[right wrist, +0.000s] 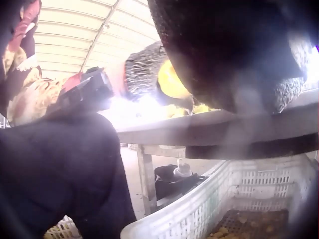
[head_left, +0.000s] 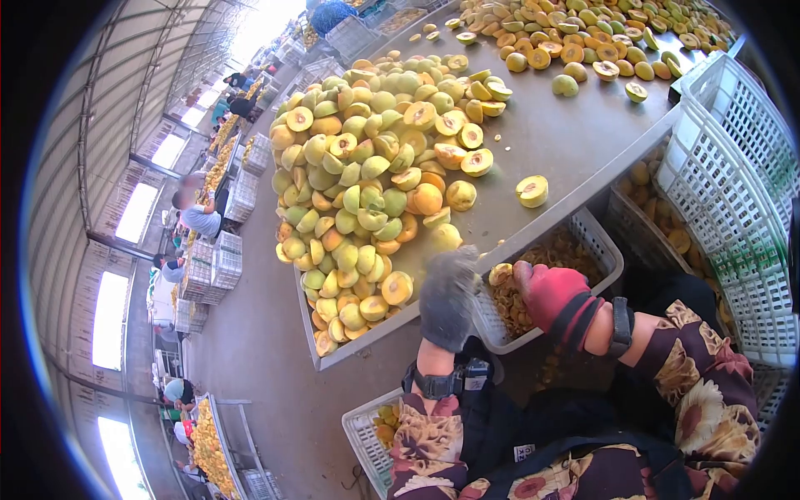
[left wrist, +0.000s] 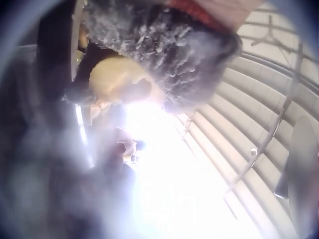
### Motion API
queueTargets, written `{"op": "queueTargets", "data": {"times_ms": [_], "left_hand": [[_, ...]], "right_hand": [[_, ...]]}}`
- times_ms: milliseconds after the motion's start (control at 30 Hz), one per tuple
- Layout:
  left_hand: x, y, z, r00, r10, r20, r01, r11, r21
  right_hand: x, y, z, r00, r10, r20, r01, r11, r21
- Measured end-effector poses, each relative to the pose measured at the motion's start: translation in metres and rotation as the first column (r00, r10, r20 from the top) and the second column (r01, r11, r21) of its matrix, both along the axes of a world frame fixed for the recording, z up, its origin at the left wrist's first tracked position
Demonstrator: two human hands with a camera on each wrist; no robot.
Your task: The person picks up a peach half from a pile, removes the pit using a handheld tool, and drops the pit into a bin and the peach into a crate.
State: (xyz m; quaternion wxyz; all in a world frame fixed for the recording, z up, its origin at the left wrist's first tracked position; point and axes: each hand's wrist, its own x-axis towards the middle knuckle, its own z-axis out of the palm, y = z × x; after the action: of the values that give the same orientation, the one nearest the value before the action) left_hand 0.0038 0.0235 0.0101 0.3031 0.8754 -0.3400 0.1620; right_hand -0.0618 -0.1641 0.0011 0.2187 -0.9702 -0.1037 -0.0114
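Observation:
My left hand [head_left: 450,298], in a fuzzy grey glove, holds a yellow peach half [left wrist: 114,79] at its fingertips. Seen from the head, the cut face of this peach half [head_left: 500,273] is turned up, between both hands. My right hand [head_left: 554,296] wears a red and dark glove; its fingers are bent close against the fruit. In the right wrist view its dark glove [right wrist: 224,55] overlaps the yellow fruit [right wrist: 172,82]. I cannot tell what the right fingers grip. Below the hands, a white crate [head_left: 612,242] contains brown pits and scraps.
A large heap of halved peaches [head_left: 367,183] covers the metal table's [head_left: 575,142] left part; more halves [head_left: 575,42] lie at its far end. One cut peach [head_left: 532,191] sits near the edge. White crates [head_left: 725,192] stand at right. Several people work at tables leftward.

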Motion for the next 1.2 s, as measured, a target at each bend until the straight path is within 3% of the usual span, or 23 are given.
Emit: {"op": "queueTargets", "data": {"times_ms": [67,100,200,300,400,500,533,600,633,667,767,833,900,967,1067,1200], "left_hand": [[-0.016,-0.022,0.024,0.992,-0.119,0.04,0.117,0.992,0.052],[-0.021,-0.026,0.024,0.983,-0.174,-0.055,0.179,0.98,0.084],[-0.026,-0.022,0.006,0.989,-0.145,0.022,0.139,0.974,0.179],[-0.03,-0.015,0.007,0.993,-0.112,-0.046,0.117,0.983,0.143],[-0.034,-0.004,0.008,0.997,-0.065,0.029,0.06,0.988,0.142],[-0.048,0.053,0.04,0.948,0.096,0.304,-0.184,0.944,0.276],[-0.061,0.075,0.05,0.921,0.136,0.366,-0.276,0.89,0.364],[-0.085,0.149,0.038,0.935,0.226,0.272,-0.353,0.623,0.697],[-0.085,0.156,0.054,0.901,0.434,0.019,-0.23,0.44,0.868],[-0.089,0.156,0.069,0.739,0.651,-0.173,-0.021,0.279,0.96],[-0.079,0.13,0.091,0.745,0.654,-0.127,-0.16,0.361,0.919],[-0.059,0.124,0.073,0.923,0.379,0.062,-0.276,0.542,0.794],[-0.015,0.084,0.051,0.828,0.552,-0.103,-0.42,0.731,0.539],[0.018,0.037,0.046,0.745,0.62,-0.246,-0.438,0.733,0.521],[0.055,-0.019,0.052,0.55,0.79,-0.27,-0.361,0.516,0.777],[0.093,-0.024,0.02,0.553,0.782,-0.288,-0.278,0.499,0.821]], "right_hand": [[0.002,-0.004,-0.001,1.0,0.0,-0.021,-0.001,1.0,-0.027],[0.001,-0.005,-0.002,0.999,0.001,-0.038,-0.002,1.0,-0.025],[-0.002,-0.01,-0.004,0.996,-0.015,-0.087,0.012,0.999,-0.031],[0.003,-0.015,-0.001,0.993,-0.047,-0.109,0.043,0.998,-0.04],[0.006,-0.02,-0.001,0.991,-0.061,-0.116,0.058,0.998,-0.03],[0.006,-0.02,0.003,0.995,-0.024,-0.095,0.025,1.0,0.008],[0.004,-0.021,0.007,0.996,0.005,-0.094,-0.003,1.0,0.02],[0.0,-0.023,0.014,0.997,0.029,-0.078,-0.026,0.999,0.037],[-0.001,-0.023,0.018,0.998,0.022,-0.065,-0.019,0.999,0.042],[-0.003,-0.023,0.02,0.998,0.013,-0.055,-0.011,0.999,0.045],[-0.004,-0.019,0.023,0.999,0.015,-0.039,-0.012,0.998,0.069],[-0.004,-0.016,0.025,0.999,0.031,-0.034,-0.028,0.995,0.092],[-0.002,-0.016,0.02,0.999,0.033,-0.03,-0.029,0.993,0.11],[0.002,-0.017,0.007,0.999,0.018,-0.026,-0.015,0.992,0.123],[0.006,-0.023,0.012,0.994,0.001,-0.105,0.01,0.994,0.107],[0.01,-0.031,0.015,0.993,-0.017,-0.121,0.029,0.995,0.097]]}}
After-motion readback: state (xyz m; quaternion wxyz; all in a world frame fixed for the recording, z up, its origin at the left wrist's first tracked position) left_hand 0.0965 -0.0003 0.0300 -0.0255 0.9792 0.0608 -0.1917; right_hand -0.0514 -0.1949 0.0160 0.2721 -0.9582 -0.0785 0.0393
